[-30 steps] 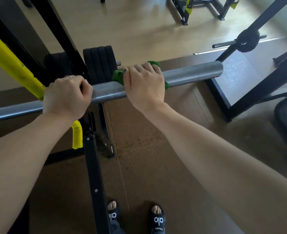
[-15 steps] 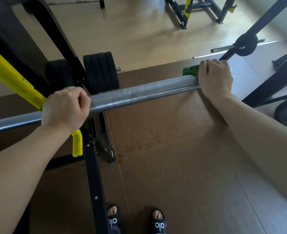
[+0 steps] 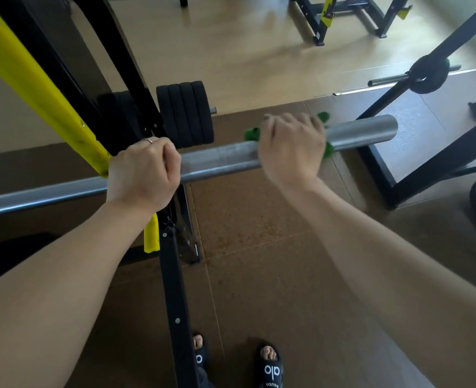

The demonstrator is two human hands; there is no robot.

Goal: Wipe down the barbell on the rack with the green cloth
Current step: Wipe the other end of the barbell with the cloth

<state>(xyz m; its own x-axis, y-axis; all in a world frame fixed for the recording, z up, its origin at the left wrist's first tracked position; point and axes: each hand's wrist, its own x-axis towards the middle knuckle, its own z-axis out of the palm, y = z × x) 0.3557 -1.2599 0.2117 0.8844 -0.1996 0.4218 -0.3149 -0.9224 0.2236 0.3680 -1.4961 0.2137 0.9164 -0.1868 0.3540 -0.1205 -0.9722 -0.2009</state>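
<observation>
The left hand (image 3: 143,172) is gripping the barbell (image 3: 220,161) beside the yellow rack arm (image 3: 35,79). The right hand (image 3: 291,148) is clamping the green cloth (image 3: 252,133) around the sleeve, cloth showing either side of its blurred fingers, bare bar end beyond.

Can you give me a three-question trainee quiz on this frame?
1. True or false: both hands grip the barbell.
2. Which hand holds the green cloth? A) left B) right
3. Fill in: the black weight plates lie on the ____ side of the bar from the person.

Key: 1 true: left hand bare on the bar, right hand wrapped over the cloth. 2 B. 3 far.
</observation>
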